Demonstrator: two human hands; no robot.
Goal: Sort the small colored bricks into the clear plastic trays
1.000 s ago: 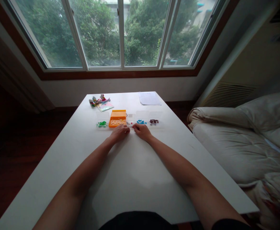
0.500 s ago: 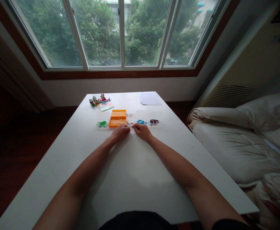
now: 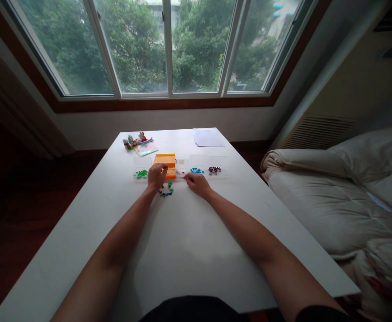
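Observation:
My left hand [image 3: 157, 176] hovers over the left part of an open orange box [image 3: 165, 157], partly hiding it and the pale beads [image 3: 170, 171] inside. Its thumb and fingertips are together, and whatever they hold is too small to make out. Just below lies a curved row of green, blue and yellow beads [image 3: 166, 194] on the table. My right hand [image 3: 198, 184] rests right of that row with its fingers pinched, in front of a clear box [image 3: 183, 163] holding a few red and pale beads. I cannot tell what is in that pinch.
Clear boxes hold green beads [image 3: 141, 174] on the left, blue beads [image 3: 196, 170] and dark brown beads [image 3: 215, 170] on the right. Small figurines [image 3: 133, 141] and a pastel card [image 3: 146, 149] lie at the white table's back left, papers [image 3: 208, 137] at its back right. A sofa [image 3: 303, 197] stands right.
My left hand has moved from beside the right hand up and left, over the orange box. The curved row of beads now shows below it. My right hand stays almost in place.

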